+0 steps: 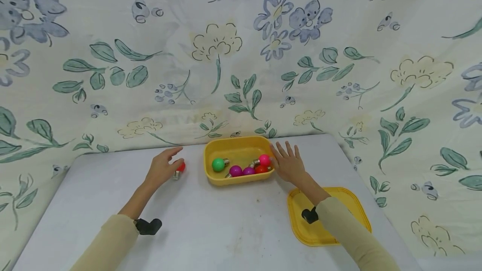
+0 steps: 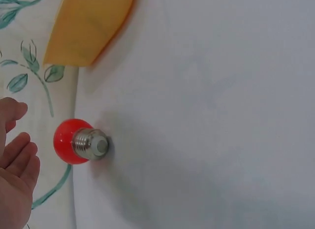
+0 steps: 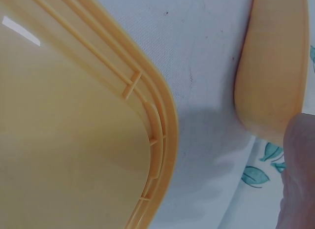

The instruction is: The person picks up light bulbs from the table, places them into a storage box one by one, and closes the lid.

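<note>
A red light bulb (image 1: 181,167) with a silver screw base lies on the white table, left of a yellow container (image 1: 241,182). Right beside it is my left hand (image 1: 161,168), fingers loosely bent; a gap between hand and bulb (image 2: 72,142) shows in the left wrist view. Inside the container are a green bulb (image 1: 218,164), two purple bulbs (image 1: 236,171), a pink bulb (image 1: 265,160) and a red-orange bulb (image 1: 261,169). At the container's right end my right hand (image 1: 289,165) spreads its straight fingers, the thumb side against or very near the rim.
A yellow lid (image 1: 309,233) lies on the table (image 1: 226,225) at the right, partly under my right forearm. Behind the table's far edge hangs a floral cloth (image 1: 180,53), which continues down the right side.
</note>
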Demonstrator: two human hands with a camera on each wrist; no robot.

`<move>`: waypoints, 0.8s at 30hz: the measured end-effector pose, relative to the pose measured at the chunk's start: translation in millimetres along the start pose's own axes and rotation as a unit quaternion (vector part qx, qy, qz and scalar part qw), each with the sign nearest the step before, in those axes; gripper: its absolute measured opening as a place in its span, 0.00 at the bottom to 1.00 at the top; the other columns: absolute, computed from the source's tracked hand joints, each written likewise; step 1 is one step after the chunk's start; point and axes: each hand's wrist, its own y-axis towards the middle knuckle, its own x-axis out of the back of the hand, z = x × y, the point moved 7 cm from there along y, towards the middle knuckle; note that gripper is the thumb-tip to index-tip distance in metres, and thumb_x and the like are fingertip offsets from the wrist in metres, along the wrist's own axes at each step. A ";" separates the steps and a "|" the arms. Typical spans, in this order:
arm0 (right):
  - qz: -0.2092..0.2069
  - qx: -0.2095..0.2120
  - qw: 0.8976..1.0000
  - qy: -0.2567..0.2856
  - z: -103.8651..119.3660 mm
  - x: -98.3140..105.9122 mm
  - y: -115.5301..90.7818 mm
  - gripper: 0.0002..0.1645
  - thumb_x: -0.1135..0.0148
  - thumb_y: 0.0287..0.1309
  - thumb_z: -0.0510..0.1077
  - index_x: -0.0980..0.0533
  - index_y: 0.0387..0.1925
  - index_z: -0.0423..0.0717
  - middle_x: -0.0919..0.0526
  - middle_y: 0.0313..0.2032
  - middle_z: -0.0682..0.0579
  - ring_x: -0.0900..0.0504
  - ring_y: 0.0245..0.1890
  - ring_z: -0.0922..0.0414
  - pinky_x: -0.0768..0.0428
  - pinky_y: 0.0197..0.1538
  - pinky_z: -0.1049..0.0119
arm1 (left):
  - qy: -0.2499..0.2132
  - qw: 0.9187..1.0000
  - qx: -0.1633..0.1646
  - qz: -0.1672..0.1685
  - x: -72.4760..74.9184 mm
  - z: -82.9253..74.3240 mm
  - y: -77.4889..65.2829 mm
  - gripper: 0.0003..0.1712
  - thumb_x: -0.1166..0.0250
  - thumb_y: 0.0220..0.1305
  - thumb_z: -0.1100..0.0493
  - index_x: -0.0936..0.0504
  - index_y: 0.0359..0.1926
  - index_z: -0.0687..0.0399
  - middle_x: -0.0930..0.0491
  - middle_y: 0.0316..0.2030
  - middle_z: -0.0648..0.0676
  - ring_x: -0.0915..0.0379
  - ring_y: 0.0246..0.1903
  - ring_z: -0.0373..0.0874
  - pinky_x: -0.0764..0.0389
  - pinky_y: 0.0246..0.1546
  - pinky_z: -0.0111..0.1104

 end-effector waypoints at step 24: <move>-0.006 0.000 1.000 -0.011 -3.6 -6.7 2.9 0.37 0.68 0.78 0.61 0.59 0.80 0.54 0.55 0.78 0.47 0.62 0.76 0.39 0.67 0.73 0.40 | -0.009 0.994 0.091 0.052 -19.9 37.5 -13.4 0.30 0.38 0.69 0.61 0.33 0.68 0.69 0.32 0.63 0.74 0.37 0.63 0.70 0.31 0.61 0.57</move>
